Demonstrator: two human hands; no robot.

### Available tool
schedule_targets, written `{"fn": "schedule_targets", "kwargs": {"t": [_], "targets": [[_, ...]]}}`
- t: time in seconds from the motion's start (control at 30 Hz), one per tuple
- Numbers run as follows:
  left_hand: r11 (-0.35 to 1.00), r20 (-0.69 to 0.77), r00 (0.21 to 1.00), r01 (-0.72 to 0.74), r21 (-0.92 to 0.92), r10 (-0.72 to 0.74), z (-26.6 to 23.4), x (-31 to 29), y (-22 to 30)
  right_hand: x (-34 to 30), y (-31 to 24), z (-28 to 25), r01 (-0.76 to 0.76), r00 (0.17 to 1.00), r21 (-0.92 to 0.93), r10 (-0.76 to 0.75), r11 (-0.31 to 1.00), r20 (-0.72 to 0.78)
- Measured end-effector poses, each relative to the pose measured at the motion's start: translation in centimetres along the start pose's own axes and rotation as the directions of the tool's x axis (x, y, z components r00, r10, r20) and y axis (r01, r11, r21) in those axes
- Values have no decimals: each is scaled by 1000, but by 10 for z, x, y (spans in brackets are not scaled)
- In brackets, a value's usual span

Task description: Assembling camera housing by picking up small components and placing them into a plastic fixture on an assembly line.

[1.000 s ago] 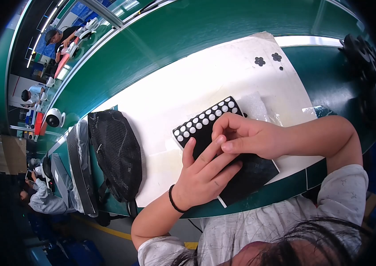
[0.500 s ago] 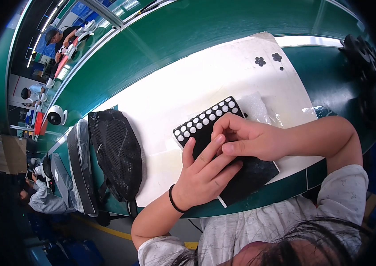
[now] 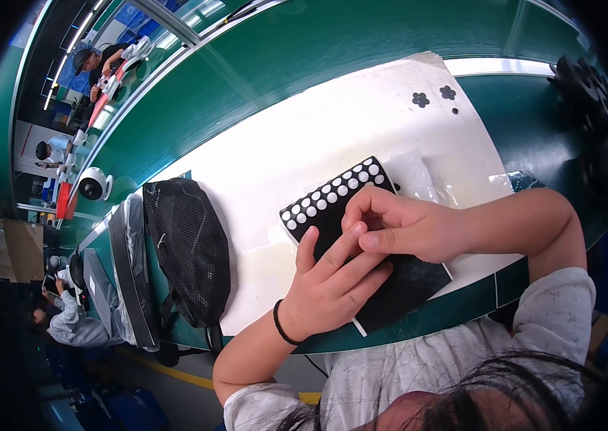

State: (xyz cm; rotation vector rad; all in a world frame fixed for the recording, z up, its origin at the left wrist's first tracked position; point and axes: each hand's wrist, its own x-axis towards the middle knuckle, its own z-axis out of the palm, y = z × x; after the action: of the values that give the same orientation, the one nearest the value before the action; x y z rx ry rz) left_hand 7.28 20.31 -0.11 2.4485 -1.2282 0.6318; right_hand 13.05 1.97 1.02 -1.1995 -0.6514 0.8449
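Note:
Over a black sheet [image 3: 325,225] my two hands meet at the fingertips. Rows of white round dots [image 3: 333,191] line the sheet's far end. My left hand [image 3: 327,287], with a black band at the wrist, has its fingers stretched and spread, the index tip against the fingers of my right hand. Thumb and fingers of my right hand [image 3: 412,224] are pinched together at that fingertip. Whatever lies in the pinch, if anything, is hidden. Part of the sheet is covered by my hands.
A white board [image 3: 261,179] lies on the green table [image 3: 246,108]. Clear plastic wrap [image 3: 419,176] rests beside the sheet. Black flower-shaped pieces [image 3: 420,100] are at the far right. A black mesh bag [image 3: 188,251] stands left; black round objects [image 3: 591,108] line the right edge. People work at far left.
My hands hold almost the same pose, with only a slight shift of the left fingers. In the background, a white round-headed device has turned a little.

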Motion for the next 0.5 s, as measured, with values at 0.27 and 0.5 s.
{"fn": "schedule_targets", "kwargs": {"t": [0.27, 0.5], "targets": [[998, 0, 1000, -1, -61, 1, -1, 0, -1, 0, -2, 0, -27, 1000, 33, 26, 999, 10], [998, -13, 999, -40, -56, 39, -1, -2, -2, 1, 0, 1, -17, 1000, 38, 17, 999, 1]]}}
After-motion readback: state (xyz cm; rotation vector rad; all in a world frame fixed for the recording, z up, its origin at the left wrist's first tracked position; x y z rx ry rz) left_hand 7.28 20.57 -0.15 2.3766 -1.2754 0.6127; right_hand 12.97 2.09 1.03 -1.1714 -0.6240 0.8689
